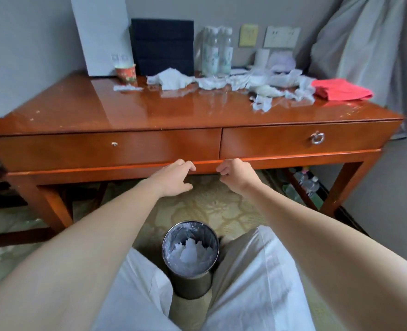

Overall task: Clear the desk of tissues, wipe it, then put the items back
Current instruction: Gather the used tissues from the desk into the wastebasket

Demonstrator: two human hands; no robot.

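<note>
the crumpled tissues (245,82) lie scattered along the back and right of the worktop (126,108), bunched around the water bottles (216,53) and reaching to just beside the folded red cloth (341,89) at the right end; one small scrap sits apart near the paper cup (126,71) on the left. with so much paper on the wood, this reads as the very start of the clearing step, nothing yet wiped. the next move likely calls for a long reach up and over the front edge to gather the nearest clumps, then a drop into the lined bin (190,286) standing on the floor between the knees, which already has some white paper in it. the left hand (173,179) is stretched forward low in front of the drawer rail, fingers loosely bent and thumb spread, holding nothing. the right hand (233,174) is beside it, close but not touching, its fingers curled in toward the palm with nothing in them. whether either hand touches the rail i cannot tell.
</note>
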